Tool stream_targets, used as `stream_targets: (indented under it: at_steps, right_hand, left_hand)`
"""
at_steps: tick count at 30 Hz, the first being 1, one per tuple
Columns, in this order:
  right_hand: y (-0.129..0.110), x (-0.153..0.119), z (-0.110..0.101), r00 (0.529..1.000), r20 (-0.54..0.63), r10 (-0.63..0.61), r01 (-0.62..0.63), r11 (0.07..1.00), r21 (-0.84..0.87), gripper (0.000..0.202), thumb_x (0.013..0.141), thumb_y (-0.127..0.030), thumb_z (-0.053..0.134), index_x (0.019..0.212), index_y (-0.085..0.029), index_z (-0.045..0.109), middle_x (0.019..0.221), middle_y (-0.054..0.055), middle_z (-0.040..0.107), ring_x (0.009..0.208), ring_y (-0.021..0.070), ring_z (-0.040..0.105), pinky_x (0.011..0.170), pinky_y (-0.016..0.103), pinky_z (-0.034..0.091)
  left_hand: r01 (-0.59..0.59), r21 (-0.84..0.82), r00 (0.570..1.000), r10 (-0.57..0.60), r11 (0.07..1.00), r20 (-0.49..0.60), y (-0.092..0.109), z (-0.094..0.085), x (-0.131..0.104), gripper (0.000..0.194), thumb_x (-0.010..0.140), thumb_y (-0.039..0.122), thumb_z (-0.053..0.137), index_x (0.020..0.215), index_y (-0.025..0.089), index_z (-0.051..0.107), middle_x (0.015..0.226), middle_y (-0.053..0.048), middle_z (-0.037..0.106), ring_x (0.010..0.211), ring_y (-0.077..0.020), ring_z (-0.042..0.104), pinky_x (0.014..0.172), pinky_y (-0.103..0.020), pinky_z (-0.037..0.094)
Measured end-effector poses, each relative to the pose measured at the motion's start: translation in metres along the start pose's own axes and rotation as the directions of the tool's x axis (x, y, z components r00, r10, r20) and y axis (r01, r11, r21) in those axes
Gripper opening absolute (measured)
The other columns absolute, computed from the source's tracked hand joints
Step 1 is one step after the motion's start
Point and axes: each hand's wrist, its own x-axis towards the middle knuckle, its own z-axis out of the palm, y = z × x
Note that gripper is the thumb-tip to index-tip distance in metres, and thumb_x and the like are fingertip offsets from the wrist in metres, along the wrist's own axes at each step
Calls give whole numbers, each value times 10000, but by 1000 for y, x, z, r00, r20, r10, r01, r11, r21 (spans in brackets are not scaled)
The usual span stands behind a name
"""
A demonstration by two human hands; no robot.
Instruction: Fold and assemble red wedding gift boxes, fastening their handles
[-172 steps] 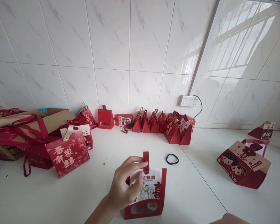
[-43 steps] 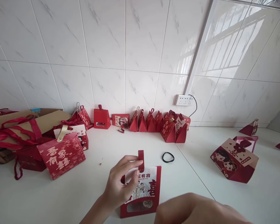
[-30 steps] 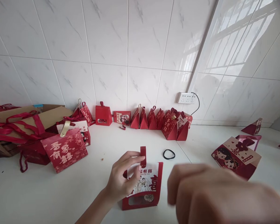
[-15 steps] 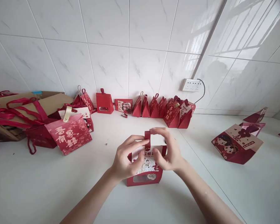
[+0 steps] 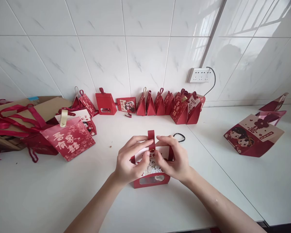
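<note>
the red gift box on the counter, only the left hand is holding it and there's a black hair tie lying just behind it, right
Not quite: the head view shows both hands on the red gift box. The left hand and the right hand each pinch it near the red tab at its top. The rest holds: the box stands on the counter and the black hair tie lies just behind it.

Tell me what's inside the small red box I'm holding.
Both hands, left hand and right hand, cover the red box. Its front window shows nothing clear; the contents cannot be seen.

Glossy wall tiles (image 5: 145, 61), seemingly paper box (image 5: 151, 179)
</note>
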Motion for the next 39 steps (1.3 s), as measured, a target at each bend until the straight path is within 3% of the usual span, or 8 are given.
stream_targets:
  at_steps: [8,18,25,39]
  right_hand:
    - [2,-1,1,998,-48,-38,38,999,-2,303,852,-90,534,1121,-225,495,675,-20,535,536,136,473,470,263,418]
    - [2,-2,1,999,-43,-23,23,1000,-5,258,847,-85,522,1060,-230,502,711,2,555,556,149,508,466,280,429]
    - [4,-3,1,999,-25,-31,31,1000,-2,248,859,-67,524,1054,-218,503,709,1,536,579,145,502,475,271,426]
    - [4,-4,3,999,-50,-13,17,997,75,215,856,-30,526,944,-222,482,683,-23,544,543,116,465,477,245,401]
  left_hand:
    - [8,-20,1000,-8,1000,3,0,0,-1,356,815,57,583,1135,186,671,1026,-76,683,885,-165,679,708,-251,591]
    - [10,-20,1000,-10,1000,-6,-1,1,-2,346,837,60,581,1144,196,666,997,-70,680,859,-148,677,667,-232,597]
    - [9,-12,1000,-9,1000,-13,-1,1,-1,339,834,44,584,1128,188,674,1019,-67,683,893,-144,676,726,-231,593]
    - [109,-42,993,-110,993,-38,4,3,0,287,827,60,608,1064,194,697,976,-43,706,858,-136,679,732,-222,580]
